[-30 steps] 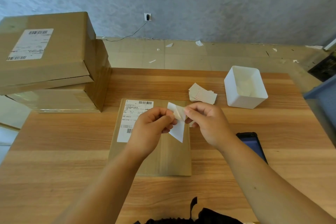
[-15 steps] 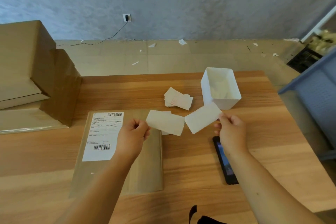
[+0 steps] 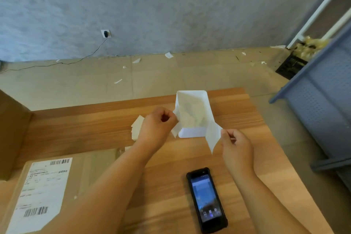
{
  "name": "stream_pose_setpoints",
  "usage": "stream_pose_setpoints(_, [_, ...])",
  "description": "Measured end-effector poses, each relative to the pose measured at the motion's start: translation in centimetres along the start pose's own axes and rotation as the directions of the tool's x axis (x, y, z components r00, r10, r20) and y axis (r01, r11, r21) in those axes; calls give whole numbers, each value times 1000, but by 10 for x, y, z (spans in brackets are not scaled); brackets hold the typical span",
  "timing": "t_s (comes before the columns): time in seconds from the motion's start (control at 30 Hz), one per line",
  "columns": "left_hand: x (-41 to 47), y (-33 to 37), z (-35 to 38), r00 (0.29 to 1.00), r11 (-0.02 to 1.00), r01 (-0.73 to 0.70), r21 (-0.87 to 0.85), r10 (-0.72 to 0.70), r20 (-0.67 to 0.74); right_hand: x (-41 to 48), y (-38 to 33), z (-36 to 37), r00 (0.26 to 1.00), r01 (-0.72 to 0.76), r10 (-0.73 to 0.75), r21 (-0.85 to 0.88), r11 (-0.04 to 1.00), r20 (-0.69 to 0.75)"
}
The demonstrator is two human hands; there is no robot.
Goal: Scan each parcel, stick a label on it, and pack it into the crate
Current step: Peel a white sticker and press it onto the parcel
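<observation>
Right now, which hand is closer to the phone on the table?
Right. The right hand is just beyond the phone, slightly to its right, pinching a paper slip. The left hand is farther off, by the white bin's left side, pinching a second slip.

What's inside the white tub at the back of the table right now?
The white tub holds a heap of crumpled pale paper. That heap covers its floor, and the left hand with its paper slip covers the tub's left edge.
</observation>
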State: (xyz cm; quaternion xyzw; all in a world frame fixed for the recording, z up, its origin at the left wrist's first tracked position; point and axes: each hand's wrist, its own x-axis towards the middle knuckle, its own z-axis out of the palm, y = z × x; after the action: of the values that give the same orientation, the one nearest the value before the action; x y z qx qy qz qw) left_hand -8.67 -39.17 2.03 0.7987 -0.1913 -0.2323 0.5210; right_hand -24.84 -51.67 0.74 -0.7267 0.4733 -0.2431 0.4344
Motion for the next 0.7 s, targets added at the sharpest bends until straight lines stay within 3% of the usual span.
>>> stream_pose_setpoints(0.17, [49,17,52,999,995,35,-96,-32,33,27,12,-16,999,-41,42,45,998,-17])
stream_pose_setpoints(0.4, [70,-14,83,996,934,57,352,-78,44,46,20,-24,998,-62,64,44,997,-31])
stream_pose_setpoints(0.53, [70,-22,82,994,889,42,456,-83,69,50,20,-23,998,-61,62,29,998,-15])
stream_pose_setpoints(0.7, [62,-21,78,991,890,5,456,-65,117,47,19,-21,999,-44,43,22,999,5])
